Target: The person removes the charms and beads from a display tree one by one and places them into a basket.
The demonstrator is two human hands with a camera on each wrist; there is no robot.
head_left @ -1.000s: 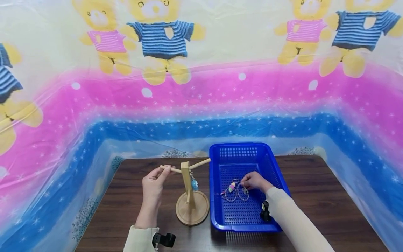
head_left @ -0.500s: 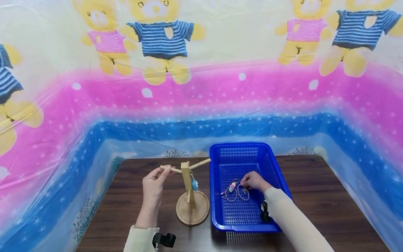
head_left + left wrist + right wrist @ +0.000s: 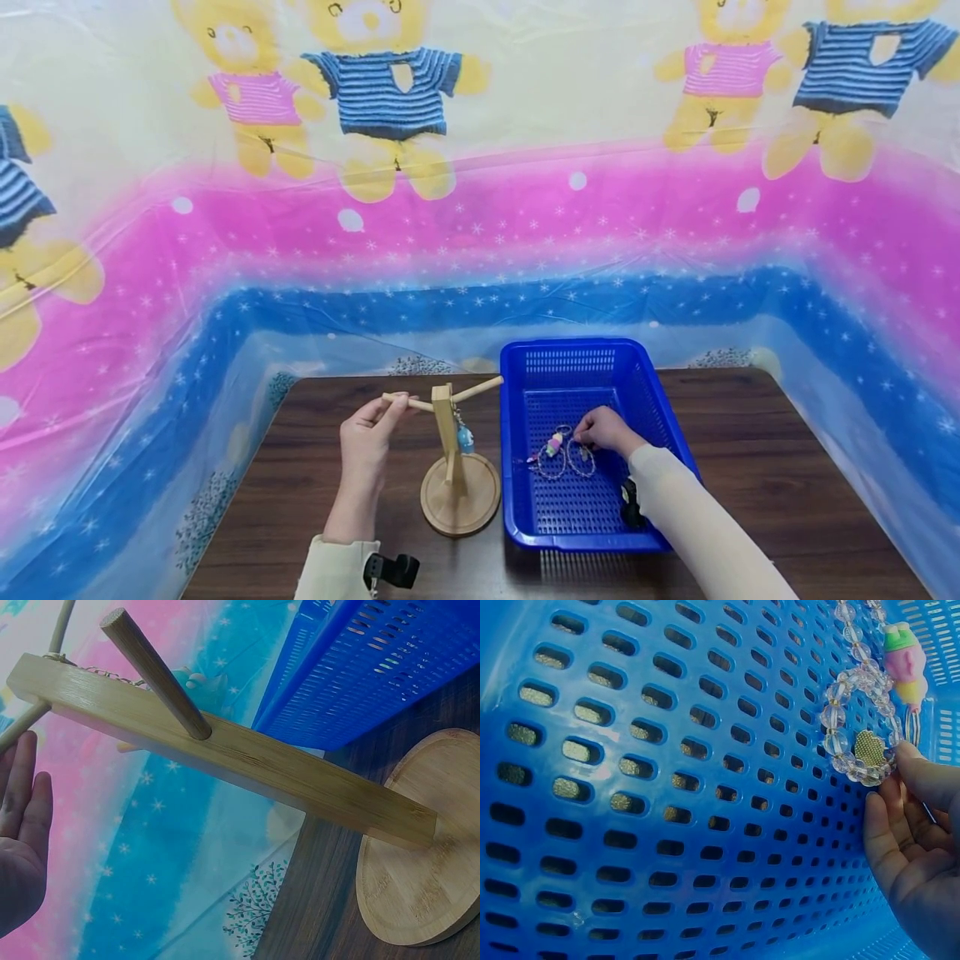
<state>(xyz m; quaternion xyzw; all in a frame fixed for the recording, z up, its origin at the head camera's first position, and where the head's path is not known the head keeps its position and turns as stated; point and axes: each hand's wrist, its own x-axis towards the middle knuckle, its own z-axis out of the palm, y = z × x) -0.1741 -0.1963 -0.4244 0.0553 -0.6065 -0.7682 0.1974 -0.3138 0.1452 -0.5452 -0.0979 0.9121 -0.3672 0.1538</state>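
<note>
My left hand (image 3: 363, 433) pinches the tip of a peg (image 3: 422, 405) on a wooden stand (image 3: 442, 433) that has a round base. From the opposite side of the stand hangs a blue figure keychain (image 3: 466, 439). Inside the blue basket (image 3: 585, 544), my right hand (image 3: 604, 430) pinches the edge of a clear bead bracelet (image 3: 834, 718) between thumb and fingers. A gold textured disc (image 3: 869, 748) shows within its loop. A second bead bracelet (image 3: 551, 477) lies to its left, beside a pink, green and yellow figure charm (image 3: 905, 667).
The basket stands right of the stand on a dark wooden table (image 3: 772, 467). Another peg (image 3: 477, 388) reaches towards the basket's rim, and a further one (image 3: 157, 675) juts from the post. A patterned cloth (image 3: 465, 233) with printed bears closes off the back and sides.
Both hands keep their places and their holds. The head view has shifted very slightly.
</note>
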